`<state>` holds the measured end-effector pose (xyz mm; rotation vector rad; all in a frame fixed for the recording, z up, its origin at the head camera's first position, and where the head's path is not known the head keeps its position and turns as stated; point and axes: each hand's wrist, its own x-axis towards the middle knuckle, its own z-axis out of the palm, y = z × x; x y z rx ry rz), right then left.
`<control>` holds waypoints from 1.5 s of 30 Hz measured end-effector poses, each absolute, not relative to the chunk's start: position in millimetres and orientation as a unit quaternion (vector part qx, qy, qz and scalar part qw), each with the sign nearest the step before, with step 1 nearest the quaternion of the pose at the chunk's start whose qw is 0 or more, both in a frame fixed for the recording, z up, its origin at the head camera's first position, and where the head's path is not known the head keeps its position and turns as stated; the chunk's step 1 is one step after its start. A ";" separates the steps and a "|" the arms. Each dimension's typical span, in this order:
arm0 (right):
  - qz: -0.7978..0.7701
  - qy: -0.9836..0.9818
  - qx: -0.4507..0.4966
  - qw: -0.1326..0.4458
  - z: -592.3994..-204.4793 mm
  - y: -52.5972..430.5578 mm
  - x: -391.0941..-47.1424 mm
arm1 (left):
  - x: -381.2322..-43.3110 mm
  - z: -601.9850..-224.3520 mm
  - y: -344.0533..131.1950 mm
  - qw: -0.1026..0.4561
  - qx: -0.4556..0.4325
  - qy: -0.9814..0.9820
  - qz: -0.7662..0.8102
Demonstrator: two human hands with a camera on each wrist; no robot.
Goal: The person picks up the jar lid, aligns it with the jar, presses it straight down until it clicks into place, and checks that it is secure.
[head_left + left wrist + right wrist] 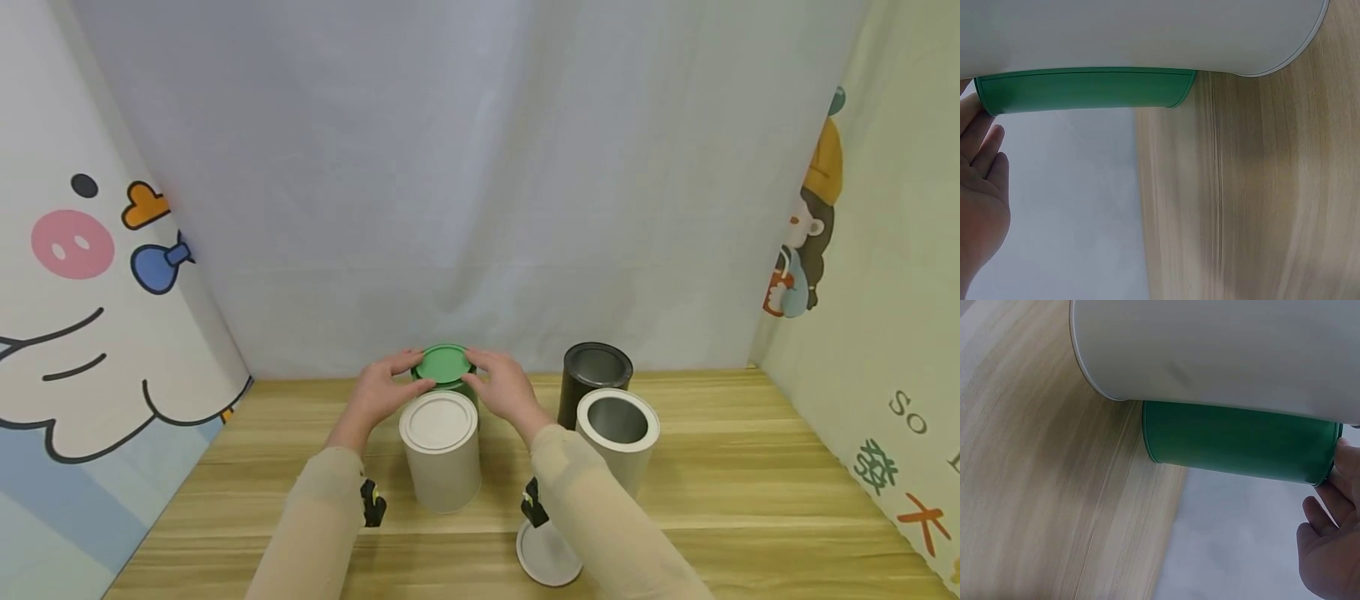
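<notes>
Backdrop: pale hanging cloth [450, 183] at 12 o'clock, with cartoon-printed panels at 9 [172, 325] and 3 [862, 333]
Tabletop [750, 475]: wood-grained, carrying the cans and a loose lid
Green lid [444, 364]: at the top of the green can [1241, 440]; whether it sits fully down all round, I cannot tell
Front white can [442, 479]: capped and upright, at 6 o'clock of the green can, hiding much of it; any gap between them is unclear
Right-hand pair: black can [576, 396] at 3 o'clock of the green one; open white can [626, 462] at the black can's 5
Loose lid [547, 554]: flat at the front white can's 4 o'clock, partly behind the right sleeve [592, 500]
Risk: uneven force from the two sides could tilt the green lid or rock its can; forearms reaching past the front white can could knock it, and the right sleeve might nudge the loose lid
Left grip [381, 390]: holding the lid's edge, thumb near 7 o'clock, forefinger near 10
Right grip [510, 390]: holding the opposite edge, thumb near 4, forefinger near 2
Lid from the grips: between both, at the left's 2 o'clock and the right's 10
</notes>
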<state>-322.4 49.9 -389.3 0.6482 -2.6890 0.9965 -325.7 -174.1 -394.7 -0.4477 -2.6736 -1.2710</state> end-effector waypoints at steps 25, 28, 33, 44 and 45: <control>0.261 -0.895 0.322 0.163 -402.0 61.7 -323.4 | -315.0 -408.2 -192.4 0.173 -0.263 -0.894 -0.320; 0.249 -0.894 0.331 0.173 -402.8 62.9 -323.1 | -314.9 -408.7 -192.6 0.184 -0.269 -0.895 -0.303; 0.242 -0.890 0.340 0.184 -402.6 63.4 -321.9 | -313.7 -408.2 -192.2 0.190 -0.270 -0.896 -0.297; 0.223 -0.896 0.333 0.191 -403.5 62.2 -322.2 | -313.2 -404.6 -190.2 0.184 -0.262 -0.902 -0.289; 0.221 -0.897 0.333 0.191 -403.3 62.0 -321.9 | -312.9 -404.2 -190.0 0.186 -0.262 -0.902 -0.288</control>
